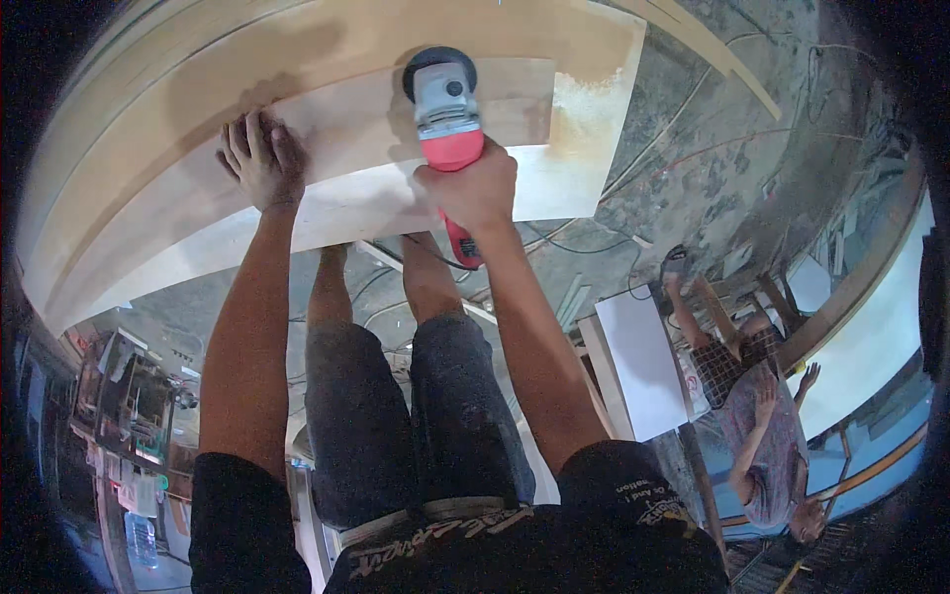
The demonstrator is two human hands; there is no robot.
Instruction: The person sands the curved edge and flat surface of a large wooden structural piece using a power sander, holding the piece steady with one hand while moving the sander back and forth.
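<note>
Red-and-grey power tool [452, 150]: in the head view, at the upper centre of the frame, tilted slightly, its black round disc [435, 55] at the top end, over the pinkish-tan strip.
Right hand [477, 188]: wrapped around the tool's red body, grasping it, back of the hand showing, just right of the frame's centre line.
Left hand [262, 158]: upper left of the frame, palm down at the strip, fingers spread and gripping nothing; how hard it presses, I cannot tell.
Pinkish-tan strip [356, 114]: curves from the left toward a straight-cut end at upper centre, lying along the broad pale panel [594, 104].
Floor [683, 109]: grey and stained, upper right, crossed by thin cables.
White sheet [641, 361]: rectangular, right of centre, near another person.
Other person [757, 426]: lower right, upside down in the frame, in checked shorts.
Blue-tinted bottle [141, 540]: lower left corner area.
</note>
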